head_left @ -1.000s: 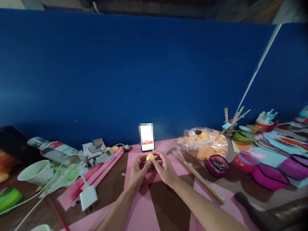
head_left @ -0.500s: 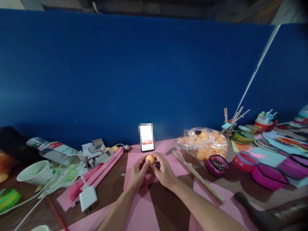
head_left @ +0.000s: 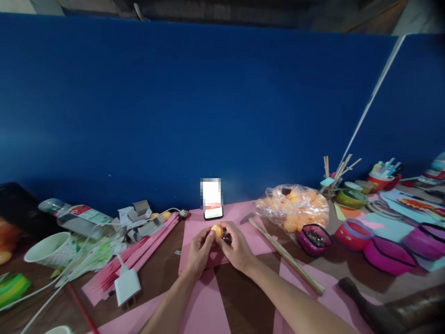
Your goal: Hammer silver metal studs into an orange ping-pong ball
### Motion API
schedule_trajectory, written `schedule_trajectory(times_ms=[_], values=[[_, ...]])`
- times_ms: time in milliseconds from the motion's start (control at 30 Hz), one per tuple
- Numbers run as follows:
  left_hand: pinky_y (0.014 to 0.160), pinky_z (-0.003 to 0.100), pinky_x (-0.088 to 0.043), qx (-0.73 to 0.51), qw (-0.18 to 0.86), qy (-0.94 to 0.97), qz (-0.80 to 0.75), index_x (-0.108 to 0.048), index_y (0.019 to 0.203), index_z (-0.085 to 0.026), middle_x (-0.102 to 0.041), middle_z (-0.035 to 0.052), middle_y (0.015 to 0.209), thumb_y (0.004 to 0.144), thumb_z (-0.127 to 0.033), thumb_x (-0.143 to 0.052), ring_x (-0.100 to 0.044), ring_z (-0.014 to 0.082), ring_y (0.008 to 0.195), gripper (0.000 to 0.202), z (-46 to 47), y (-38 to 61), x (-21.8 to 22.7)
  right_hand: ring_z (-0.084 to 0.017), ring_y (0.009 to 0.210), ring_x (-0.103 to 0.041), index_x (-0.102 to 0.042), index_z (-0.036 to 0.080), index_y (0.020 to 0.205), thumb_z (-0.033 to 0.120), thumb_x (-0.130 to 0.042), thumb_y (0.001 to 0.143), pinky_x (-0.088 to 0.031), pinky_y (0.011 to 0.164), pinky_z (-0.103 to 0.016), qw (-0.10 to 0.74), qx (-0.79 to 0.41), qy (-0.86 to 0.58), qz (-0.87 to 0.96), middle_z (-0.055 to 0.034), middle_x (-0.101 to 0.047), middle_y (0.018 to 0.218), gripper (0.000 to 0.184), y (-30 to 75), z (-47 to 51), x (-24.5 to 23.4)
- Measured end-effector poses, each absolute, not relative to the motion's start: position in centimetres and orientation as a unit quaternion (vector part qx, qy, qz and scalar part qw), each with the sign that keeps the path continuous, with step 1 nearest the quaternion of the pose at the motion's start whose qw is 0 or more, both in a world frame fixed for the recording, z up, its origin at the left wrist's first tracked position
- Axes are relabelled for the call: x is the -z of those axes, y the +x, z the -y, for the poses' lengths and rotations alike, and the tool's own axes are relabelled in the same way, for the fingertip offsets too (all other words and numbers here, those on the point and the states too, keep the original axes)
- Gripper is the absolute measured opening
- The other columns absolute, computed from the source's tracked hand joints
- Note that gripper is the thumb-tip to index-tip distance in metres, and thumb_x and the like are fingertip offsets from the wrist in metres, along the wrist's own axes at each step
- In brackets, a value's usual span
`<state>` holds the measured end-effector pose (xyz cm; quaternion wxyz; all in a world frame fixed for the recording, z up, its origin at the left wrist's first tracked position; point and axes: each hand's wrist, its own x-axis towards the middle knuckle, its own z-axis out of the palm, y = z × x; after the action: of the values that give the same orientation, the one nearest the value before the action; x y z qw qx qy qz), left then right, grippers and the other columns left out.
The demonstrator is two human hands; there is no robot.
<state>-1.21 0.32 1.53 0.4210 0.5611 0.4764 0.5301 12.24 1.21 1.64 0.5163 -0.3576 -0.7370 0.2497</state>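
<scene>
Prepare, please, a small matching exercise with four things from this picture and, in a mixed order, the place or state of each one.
Things:
1. single ball
2. dark shiny object
3. phone
4. clear plastic bag

Places and states:
A. full of orange balls
B. pinched in the left hand
C. screen lit, before the blue wall
D. among the fingers of the right hand

Right pairs: 1-B, 2-D, 3-C, 4-A.
</scene>
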Motion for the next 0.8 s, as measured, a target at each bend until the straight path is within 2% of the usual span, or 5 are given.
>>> schedule_trajectory(times_ms=[267,567,667,800], values=[[0.071,0.025,-0.043,-0.531,0.436,0.556,-0.468,-0.059,0.105,-0.016,-0.065,0.0041,0.089,0.080,-0.038,-0.046,-0.056,0.0160,0.078,0.036,-0.11,-1.23,-1.75,-0.019,0.096,-0.052,-0.049,0.019,0.107,0.018,-0.049,0.080,-0.043,0.086,-0.034,0.511,-0.248,-0.360,0.740,-0.0080,-0.056,0.103,0.028,12.29,-1.06,-1.93],[0.074,0.028,-0.045,-0.545,0.473,0.523,-0.454,-0.056,0.106,-0.016,-0.063,0.0071,0.095,0.078,-0.039,-0.048,-0.058,0.0185,0.082,0.037,-0.22,-1.09,-1.60,-0.019,0.106,-0.049,-0.044,0.020,0.116,0.022,-0.045,0.083,-0.039,0.092,-0.034,0.491,-0.276,-0.389,0.729,-0.0082,-0.053,0.115,0.033,12.29,-1.09,-1.57],[0.074,0.028,-0.045,-0.553,0.451,0.524,-0.465,-0.057,0.104,-0.016,-0.063,0.0070,0.095,0.077,-0.040,-0.049,-0.058,0.0185,0.083,0.037,-0.25,-1.01,-1.68,-0.019,0.101,-0.051,-0.046,0.020,0.114,0.022,-0.048,0.081,-0.041,0.089,-0.033,0.492,-0.280,-0.387,0.728,-0.0075,-0.055,0.110,0.033,12.26,-1.02,-1.72],[0.067,0.025,-0.045,-0.548,0.450,0.524,-0.472,-0.057,0.102,-0.015,-0.064,0.0064,0.091,0.076,-0.040,-0.050,-0.058,0.0164,0.076,0.037,-0.34,-1.08,-1.53,-0.018,0.091,-0.055,-0.049,0.020,0.107,0.019,-0.050,0.079,-0.045,0.082,-0.032,0.497,-0.281,-0.392,0.721,-0.0061,-0.059,0.100,0.028,12.23,-1.08,-1.63]])
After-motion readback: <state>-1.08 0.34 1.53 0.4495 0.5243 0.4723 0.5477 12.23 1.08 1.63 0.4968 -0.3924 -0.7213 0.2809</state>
